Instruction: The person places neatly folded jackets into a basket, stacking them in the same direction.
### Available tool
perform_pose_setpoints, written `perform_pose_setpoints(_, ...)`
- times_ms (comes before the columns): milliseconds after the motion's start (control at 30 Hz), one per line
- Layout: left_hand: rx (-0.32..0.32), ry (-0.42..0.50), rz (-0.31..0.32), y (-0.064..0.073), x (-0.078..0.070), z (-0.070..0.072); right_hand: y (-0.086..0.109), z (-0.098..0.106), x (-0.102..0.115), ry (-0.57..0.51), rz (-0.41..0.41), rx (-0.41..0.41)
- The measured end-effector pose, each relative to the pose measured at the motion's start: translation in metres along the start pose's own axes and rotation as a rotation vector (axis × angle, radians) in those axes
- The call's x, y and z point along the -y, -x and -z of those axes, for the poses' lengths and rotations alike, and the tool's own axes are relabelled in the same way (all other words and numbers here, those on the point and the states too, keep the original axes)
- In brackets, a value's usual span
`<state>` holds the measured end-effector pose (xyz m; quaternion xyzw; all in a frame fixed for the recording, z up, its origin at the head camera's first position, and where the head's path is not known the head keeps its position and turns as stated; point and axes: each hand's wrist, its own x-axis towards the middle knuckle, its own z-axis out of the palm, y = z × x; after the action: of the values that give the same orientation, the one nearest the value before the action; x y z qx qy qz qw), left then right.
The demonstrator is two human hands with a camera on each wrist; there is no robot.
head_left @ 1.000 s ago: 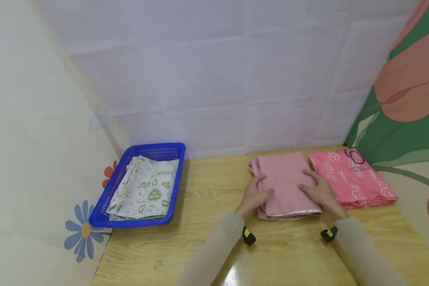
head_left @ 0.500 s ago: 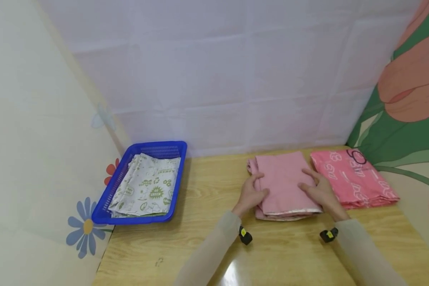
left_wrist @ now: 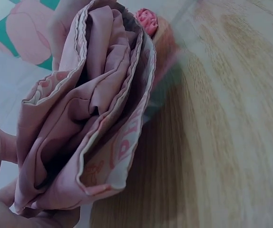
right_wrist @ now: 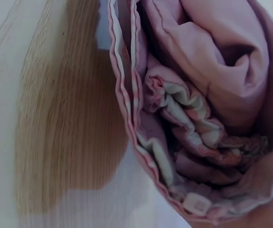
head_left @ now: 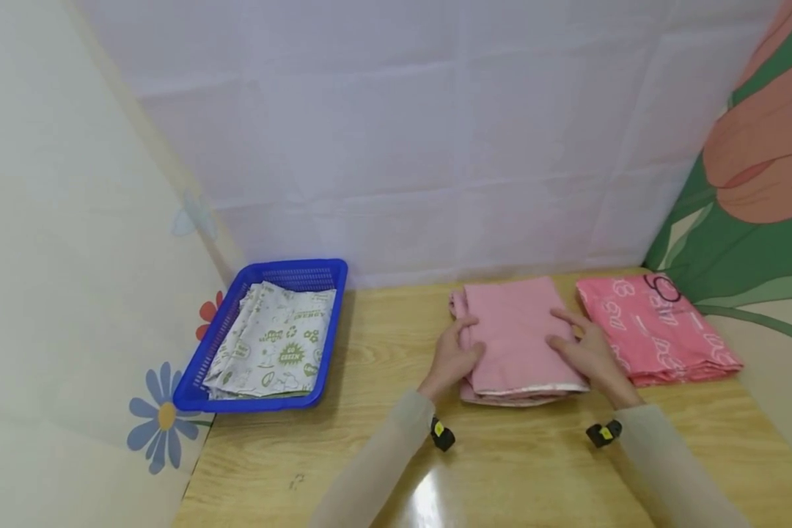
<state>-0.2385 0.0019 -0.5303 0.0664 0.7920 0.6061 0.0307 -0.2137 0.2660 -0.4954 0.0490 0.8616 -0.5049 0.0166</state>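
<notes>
Before me, a bundle [head_left: 518, 337] is between my left grip [head_left: 452, 359] and my right grip [head_left: 592, 357]. Just right of it, a cloth [head_left: 660, 323] lies on the desk [head_left: 521, 469]. Well to the left stands a basket [head_left: 257, 405] with a pile [head_left: 270, 341] in it. Behind them all hangs a sheet [head_left: 402, 147].

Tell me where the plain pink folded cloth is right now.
In the head view, the plain pink cloth is right of centre, held between the left hand and right hand, just left of the patterned pink cloth.
</notes>
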Motion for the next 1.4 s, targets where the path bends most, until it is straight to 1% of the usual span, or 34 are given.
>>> perform_pose_setpoints(100, 0.000, -0.004, 0.009, 0.002, 0.000, 0.006, 0.002, -0.002, 0.004, -0.031, -0.007, 0.014)
perform_pose_setpoints(233, 0.005, -0.007, 0.029, 0.004, -0.001, 0.015, 0.004, -0.005, 0.008, -0.035, 0.007, 0.034)
perform_pose_setpoints(333, 0.005, -0.003, 0.044, 0.005, -0.002, 0.022, 0.006, -0.007, 0.012, -0.038, 0.027, 0.041)
perform_pose_setpoints(433, 0.001, 0.013, 0.051, 0.005, -0.005, 0.027, 0.007, -0.010, 0.016, -0.064, 0.054, 0.037)
perform_pose_setpoints(600, -0.010, 0.018, 0.048, 0.004, -0.009, 0.035, 0.008, -0.012, 0.022, -0.062, 0.097, 0.018)
perform_pose_setpoints(767, -0.012, -0.005, 0.042, 0.006, -0.013, 0.044, 0.010, -0.015, 0.025, -0.078, 0.116, 0.034)
perform_pose_setpoints(833, -0.015, -0.016, 0.029, 0.007, -0.014, 0.049, 0.011, -0.017, 0.027, -0.085, 0.121, 0.041)
perform_pose_setpoints(1000, -0.032, -0.019, 0.033, 0.011, -0.019, 0.062, 0.012, -0.022, 0.035, -0.098, 0.116, 0.066)
perform_pose_setpoints(1133, -0.029, -0.028, 0.037, 0.011, -0.024, 0.069, 0.012, -0.026, 0.041, -0.130, 0.105, 0.064)
perform_pose_setpoints(1267, -0.034, -0.045, 0.015, 0.012, -0.027, 0.076, 0.013, -0.030, 0.045, -0.167, 0.089, 0.070)
perform_pose_setpoints(1400, -0.032, -0.063, -0.011, 0.012, -0.029, 0.083, 0.014, -0.033, 0.051, -0.173, 0.094, 0.073)
